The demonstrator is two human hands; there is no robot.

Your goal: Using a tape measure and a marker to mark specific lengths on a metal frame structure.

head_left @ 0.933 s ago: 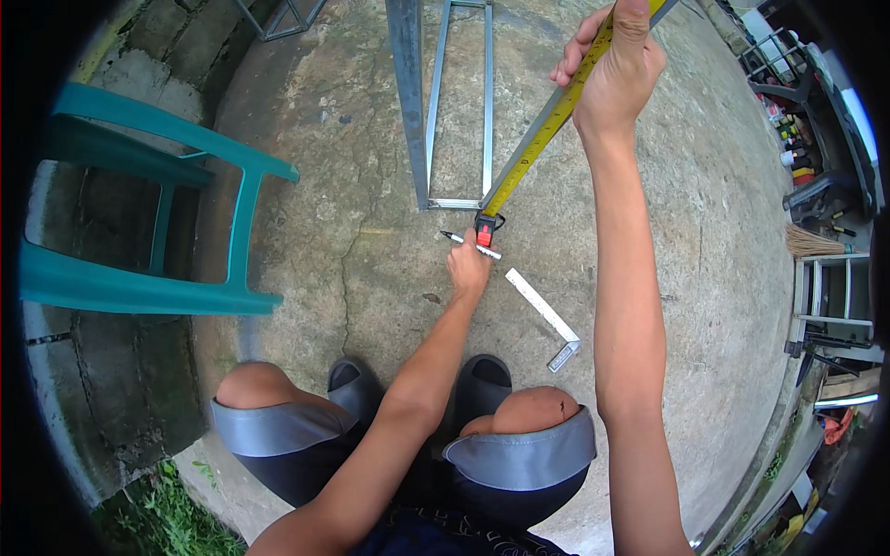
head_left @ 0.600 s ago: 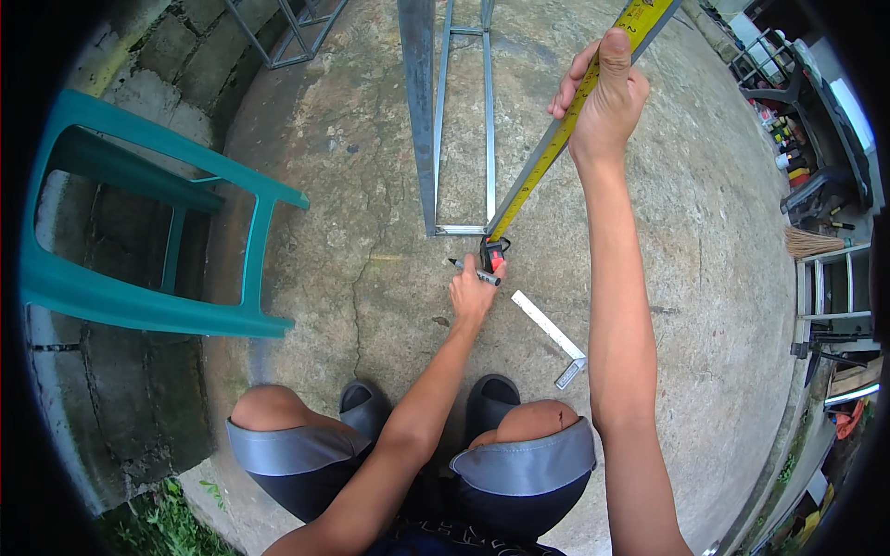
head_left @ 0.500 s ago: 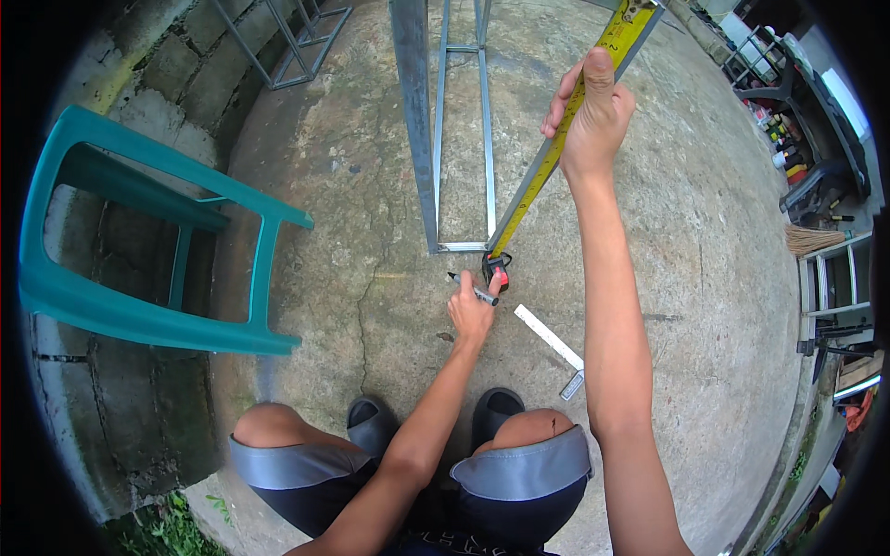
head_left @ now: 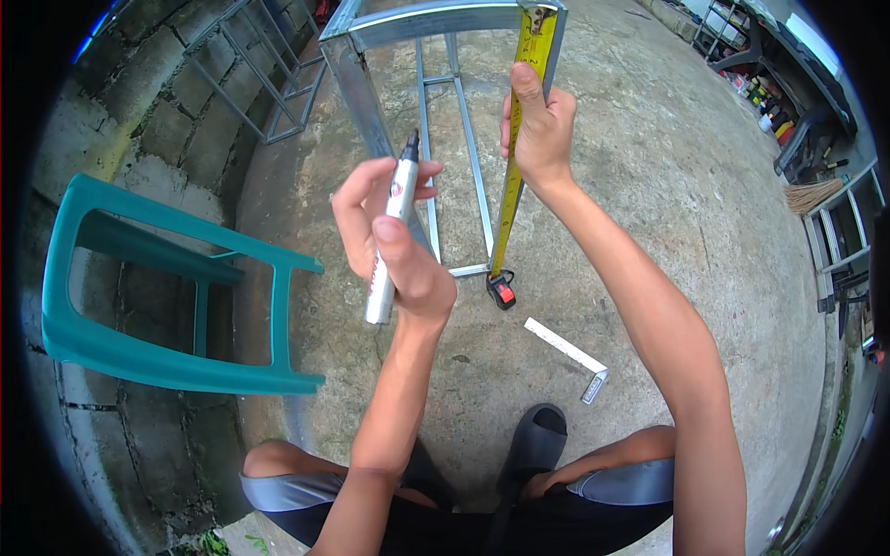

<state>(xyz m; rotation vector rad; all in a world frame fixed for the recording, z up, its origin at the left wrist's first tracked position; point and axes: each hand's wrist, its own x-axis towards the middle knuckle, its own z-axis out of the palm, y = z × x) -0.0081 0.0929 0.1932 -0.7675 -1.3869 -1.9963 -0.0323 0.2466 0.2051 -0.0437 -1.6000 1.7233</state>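
Observation:
In my left hand is a silver marker with a dark tip pointing up and away. My right hand grips the yellow tape measure blade against an upright leg of the metal frame, thumb pressed on it near the top. The blade's hooked end sits at the frame's upper corner. Down at the leg's foot, the black and red tape measure case rests on the concrete. A try square with a pale blade lies on the floor, right of the case.
To the left stands a teal plastic stool lying on its side by the block wall. Another metal frame leans at the far left. A broom and a ladder are along the right side.
My left hand has risen from beside the tape case with the marker, up near the frame. My right hand still holds the blade. The view now takes in the frame's top.

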